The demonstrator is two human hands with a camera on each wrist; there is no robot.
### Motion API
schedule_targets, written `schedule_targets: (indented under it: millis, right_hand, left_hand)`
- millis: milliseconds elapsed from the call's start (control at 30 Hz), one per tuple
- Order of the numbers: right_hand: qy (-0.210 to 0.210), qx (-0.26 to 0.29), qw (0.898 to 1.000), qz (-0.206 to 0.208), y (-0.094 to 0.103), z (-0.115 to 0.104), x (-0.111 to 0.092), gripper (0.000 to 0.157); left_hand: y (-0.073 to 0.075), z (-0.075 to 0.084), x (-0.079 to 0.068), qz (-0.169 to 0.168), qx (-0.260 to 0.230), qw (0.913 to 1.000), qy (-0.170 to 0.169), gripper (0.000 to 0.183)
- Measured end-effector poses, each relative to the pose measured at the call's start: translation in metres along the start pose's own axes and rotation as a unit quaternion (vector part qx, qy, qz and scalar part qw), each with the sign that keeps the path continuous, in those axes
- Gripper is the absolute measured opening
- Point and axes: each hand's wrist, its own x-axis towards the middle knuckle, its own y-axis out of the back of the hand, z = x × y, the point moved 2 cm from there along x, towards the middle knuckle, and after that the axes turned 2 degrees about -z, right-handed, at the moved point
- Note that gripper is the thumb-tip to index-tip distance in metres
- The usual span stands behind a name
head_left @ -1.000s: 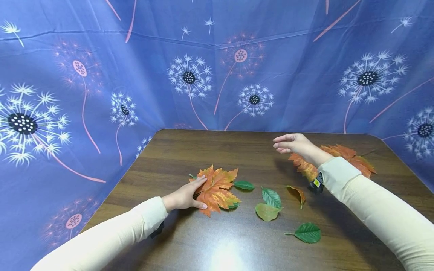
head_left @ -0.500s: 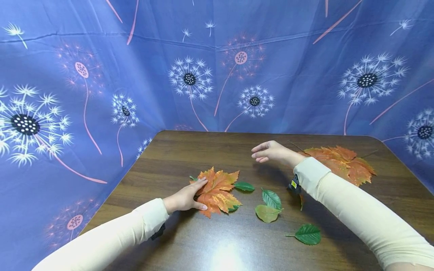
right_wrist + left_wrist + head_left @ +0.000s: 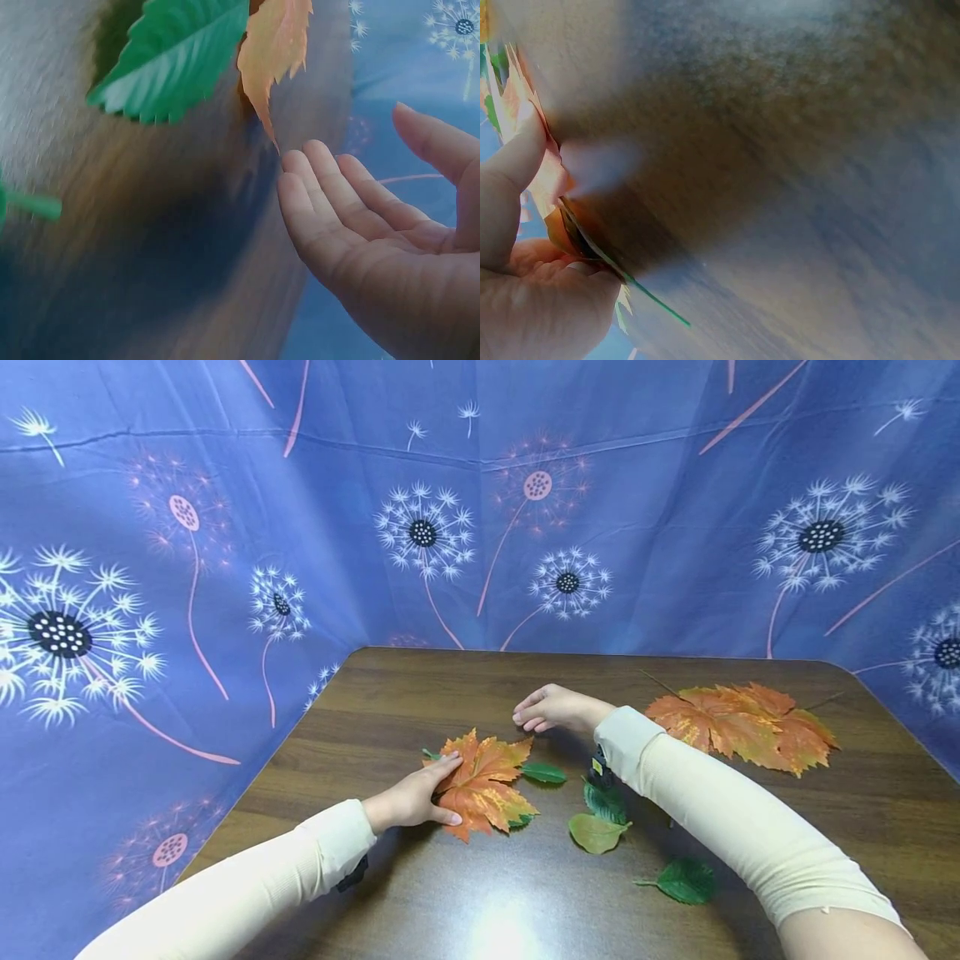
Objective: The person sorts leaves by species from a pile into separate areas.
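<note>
My left hand [image 3: 414, 795] rests on an orange maple leaf [image 3: 489, 785], thumb and fingers spread across its left side. Green leaf edges show from under it. In the left wrist view the thumb lies against the leaf, and a thin green stem [image 3: 656, 301] sticks out below the fingers. Above the table, right of and beyond that leaf, my right hand [image 3: 558, 708] hovers with loose fingers and holds nothing. The right wrist view shows its fingertips near the pointed tip of an orange leaf [image 3: 276, 56], beside a serrated green leaf [image 3: 176, 64].
A small green leaf [image 3: 544, 772] lies right of the maple leaf. Nearer are a dark green leaf [image 3: 606, 804], a yellow-green one [image 3: 596, 833] and a stemmed green one [image 3: 686, 882]. Several orange maple leaves [image 3: 738, 727] overlap at the right. A blue dandelion-print cloth [image 3: 645, 510] hangs behind the table.
My right hand has moved left from beside the overlapping orange leaves toward the maple leaf under my left hand. The forearm now covers the small curled orange-brown leaf. The left hand has stayed put.
</note>
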Motion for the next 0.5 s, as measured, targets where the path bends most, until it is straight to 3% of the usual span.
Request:
schedule_targets:
  millis: [267,500]
  right_hand:
    - [-0.035,0.000,0.999,-0.023,-0.015,-0.004,0.006,0.049]
    - [-0.055,0.008,0.998,0.000,-0.028,-0.002,0.014,0.044]
  left_hand:
    - [0.001,0.001,0.000,0.002,0.005,1.0000,-0.003,0.089]
    - [0.000,0.000,-0.001,0.004,0.001,1.0000,-0.008,0.089]
